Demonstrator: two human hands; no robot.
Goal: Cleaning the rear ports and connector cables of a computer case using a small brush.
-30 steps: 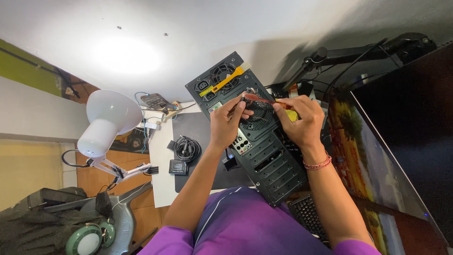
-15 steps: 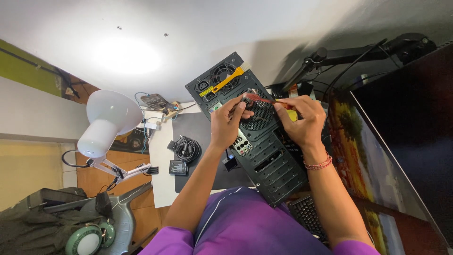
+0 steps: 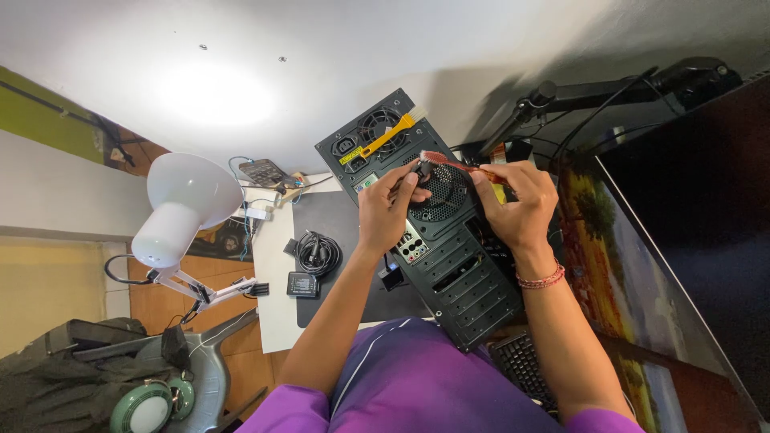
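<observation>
A black computer case stands on the desk with its rear panel facing me. My left hand rests on the rear fan grille, fingers pinched on a small dark part near the grille's top edge. My right hand holds a red-handled screwdriver, its tip pointing toward the same spot by my left fingers. A yellow-handled brush lies across the power supply fan at the case's far end.
A white desk lamp stands at left. A coiled black cable and a small black box lie on the grey mat. A keyboard sits near me, a dark monitor at right.
Both hands have shifted slightly up the fan grille. The screwdriver has tilted flatter, with its tip now nearer my left fingers.
</observation>
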